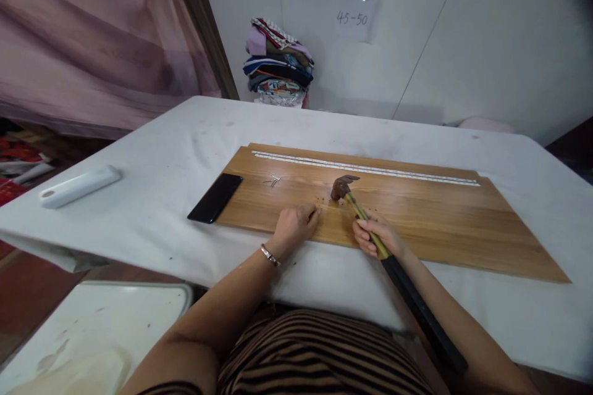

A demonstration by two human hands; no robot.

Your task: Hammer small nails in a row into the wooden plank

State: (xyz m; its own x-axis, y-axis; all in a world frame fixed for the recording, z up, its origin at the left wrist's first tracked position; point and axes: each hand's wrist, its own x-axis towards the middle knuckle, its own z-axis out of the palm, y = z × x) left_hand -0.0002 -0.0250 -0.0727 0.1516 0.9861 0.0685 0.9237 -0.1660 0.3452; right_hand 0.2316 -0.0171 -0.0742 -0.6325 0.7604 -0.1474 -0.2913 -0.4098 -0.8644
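My right hand (376, 234) is wrapped round the yellow part of a claw hammer's (402, 282) handle, whose black grip slants back toward my body. The rusty hammer head is just over a wooden board (440, 222), right of my left hand (296, 222). Fingers pinched together, my left hand rests at the board's near edge; what lies between the fingertips is too small to make out. Several small dark specks dot the wood by the hammer head. Beyond my left hand lie several loose nails (274, 181). Two white measuring strips (365, 169) run along the board's far side.
A black phone (215, 197) lies at the board's left end. Farther left on the white-covered table (152, 160) is a long white plastic object (81, 186). Folded clothes (279, 68) are stacked by the wall. A white stool (134, 308) stands at lower left.
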